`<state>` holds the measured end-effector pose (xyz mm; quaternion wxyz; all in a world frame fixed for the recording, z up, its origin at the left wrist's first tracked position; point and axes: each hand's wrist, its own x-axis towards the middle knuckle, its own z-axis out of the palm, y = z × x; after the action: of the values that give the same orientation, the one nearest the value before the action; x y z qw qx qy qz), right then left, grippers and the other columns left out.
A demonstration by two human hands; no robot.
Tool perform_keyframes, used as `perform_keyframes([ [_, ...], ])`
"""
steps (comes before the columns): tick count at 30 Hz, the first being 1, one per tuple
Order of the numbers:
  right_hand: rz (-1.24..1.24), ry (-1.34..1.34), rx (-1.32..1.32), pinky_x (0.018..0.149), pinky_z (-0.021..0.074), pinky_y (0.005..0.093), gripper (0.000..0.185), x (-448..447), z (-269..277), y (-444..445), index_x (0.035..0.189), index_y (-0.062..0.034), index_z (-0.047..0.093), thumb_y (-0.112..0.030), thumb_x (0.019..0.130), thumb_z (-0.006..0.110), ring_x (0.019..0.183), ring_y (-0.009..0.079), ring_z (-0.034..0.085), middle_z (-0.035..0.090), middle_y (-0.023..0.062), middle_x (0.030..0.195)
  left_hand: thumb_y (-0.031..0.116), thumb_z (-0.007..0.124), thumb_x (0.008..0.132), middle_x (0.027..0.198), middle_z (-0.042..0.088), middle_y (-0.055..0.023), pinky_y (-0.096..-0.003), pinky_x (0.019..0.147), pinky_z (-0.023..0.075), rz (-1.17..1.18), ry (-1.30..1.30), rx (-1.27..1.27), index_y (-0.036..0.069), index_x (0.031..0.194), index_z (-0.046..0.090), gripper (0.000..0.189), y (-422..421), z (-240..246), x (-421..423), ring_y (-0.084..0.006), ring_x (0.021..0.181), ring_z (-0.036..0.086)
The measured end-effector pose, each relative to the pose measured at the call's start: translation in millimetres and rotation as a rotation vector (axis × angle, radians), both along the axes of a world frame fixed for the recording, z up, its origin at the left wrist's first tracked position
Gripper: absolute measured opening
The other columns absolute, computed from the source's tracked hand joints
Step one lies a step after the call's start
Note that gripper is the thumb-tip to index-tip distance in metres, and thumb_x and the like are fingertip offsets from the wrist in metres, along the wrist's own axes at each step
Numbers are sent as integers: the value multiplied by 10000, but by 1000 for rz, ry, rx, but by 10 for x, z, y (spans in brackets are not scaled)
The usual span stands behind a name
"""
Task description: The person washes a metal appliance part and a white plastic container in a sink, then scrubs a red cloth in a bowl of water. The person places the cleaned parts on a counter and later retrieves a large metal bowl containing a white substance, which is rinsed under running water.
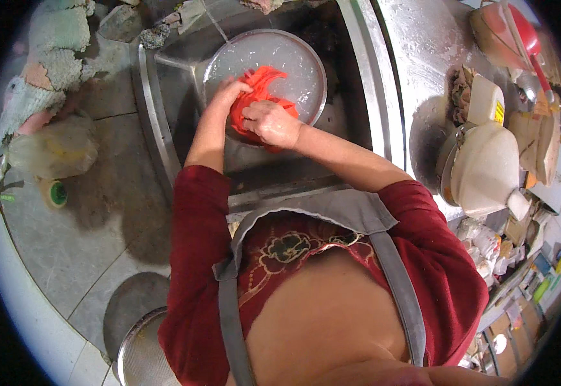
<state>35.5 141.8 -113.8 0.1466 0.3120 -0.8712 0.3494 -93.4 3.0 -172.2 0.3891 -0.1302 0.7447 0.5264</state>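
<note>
A round metal basin [323, 72] holding cloudy, bubbly water sits inside a stainless-steel sink [157, 125]. Bunched up in this basin is a wet red cloth [266, 79], possibly thin fabric or plastic. My left hand [233, 92] grips its left side, fingers partly hidden in the folds. On the nearer right part, my right hand [273, 124] presses with curled fingers and also holds the material. The two hands are close together over the basin's near left part.
Left of the sink, worn rags [58, 72], a clear plastic bag [58, 147] and a green-capped container [58, 194] rest on a tiled counter. A mesh sieve [147, 352] stands at lower left. On the right are a white jug [485, 101], a beige lidded vessel [485, 169] and a red-and-beige bowl [502, 38].
</note>
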Motion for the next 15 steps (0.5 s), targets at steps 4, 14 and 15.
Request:
perform_keyframes([
  [4,27,-3,-8,675,468,386,167,82,-176,117,767,-50,603,-84,604,584,797,264,571,533,90,815,-61,449,545,982,602,-111,-299,777,473,205,-86,257,-37,1007,578,480,-135,-85,-24,-244,887,583],
  [14,-249,-1490,-1174,808,443,276,457,-278,-126,667,1159,12,519,-208,761,562,904,161,575,614,80,958,-127,461,636,886,566,-25,-231,746,414,277,404,459,24,915,548,329,150,972,936,-112,831,539],
  [15,-307,-1552,-1377,793,455,280,387,-308,-99,671,1110,3,547,-224,799,581,863,153,587,615,72,934,-96,487,656,869,544,-9,-234,761,407,194,384,442,38,897,535,280,174,1017,1020,-107,845,519],
])
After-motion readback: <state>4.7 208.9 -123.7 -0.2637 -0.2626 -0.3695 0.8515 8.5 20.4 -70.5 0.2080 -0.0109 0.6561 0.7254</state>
